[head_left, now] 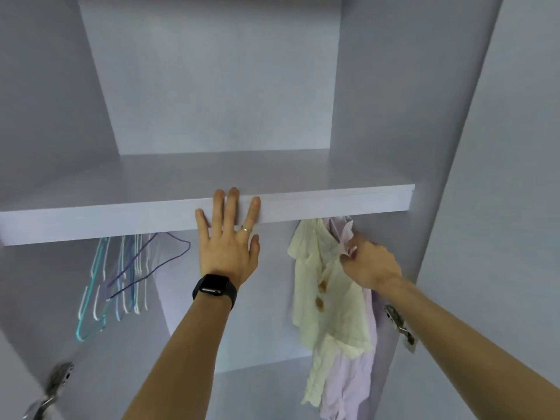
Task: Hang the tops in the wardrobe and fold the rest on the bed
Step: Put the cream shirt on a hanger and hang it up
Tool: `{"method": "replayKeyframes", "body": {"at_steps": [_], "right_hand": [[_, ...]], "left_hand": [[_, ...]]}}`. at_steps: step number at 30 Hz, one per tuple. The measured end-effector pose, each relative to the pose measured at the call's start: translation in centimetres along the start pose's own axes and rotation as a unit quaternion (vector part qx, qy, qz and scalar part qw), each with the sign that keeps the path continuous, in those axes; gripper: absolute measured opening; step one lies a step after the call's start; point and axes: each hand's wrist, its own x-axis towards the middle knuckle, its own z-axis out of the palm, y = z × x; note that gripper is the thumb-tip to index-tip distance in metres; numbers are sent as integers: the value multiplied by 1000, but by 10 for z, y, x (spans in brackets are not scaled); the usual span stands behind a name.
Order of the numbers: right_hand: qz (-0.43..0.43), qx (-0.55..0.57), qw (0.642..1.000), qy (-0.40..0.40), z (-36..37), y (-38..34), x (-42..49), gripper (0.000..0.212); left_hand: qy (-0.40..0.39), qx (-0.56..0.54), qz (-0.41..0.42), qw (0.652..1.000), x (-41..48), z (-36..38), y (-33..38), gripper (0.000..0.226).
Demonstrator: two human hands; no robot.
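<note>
Flat on the shelf [91, 223] edge, left hand [227, 248] with fingers spread; right hand [373, 266] pinching lilac shirt [359, 375] hung touching cream shirt [328, 301]; empty hangers [127, 277] further left.

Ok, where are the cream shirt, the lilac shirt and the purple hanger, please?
cream shirt [333, 298], head view, on the middle of its front.
lilac shirt [348, 386], head view, on its lower hanging part.
purple hanger [145, 275], head view, on its slanted lower wire.

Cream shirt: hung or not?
Hung. The cream shirt dangles from under the shelf beside the lilac shirt; its top is hidden.
</note>
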Motion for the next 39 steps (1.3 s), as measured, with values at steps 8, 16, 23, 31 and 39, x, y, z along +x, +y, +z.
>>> {"method": "replayKeyframes", "body": {"at_steps": [8, 16, 23, 31, 39], "right_hand": [[-140, 86, 981, 104, -27, 9, -164, 32], [-8, 102, 982, 156, 8, 68, -287, 32], [262, 67, 947, 171, 47, 112, -401, 30], [533, 30, 806, 256, 60, 101, -555, 31], [662, 12, 670, 337, 56, 75, -692, 30]], "left_hand": [[-131, -148, -79, 977, -20, -65, 35, 71], [-273, -426, 76, 859, -152, -78, 144, 39], [-393, -448, 330, 732, -241, -87, 229, 41], [-404, -455, 580, 542, -326, -155, 315, 42], [-390, -465, 684, 405, -416, -267, 366, 43]]}}
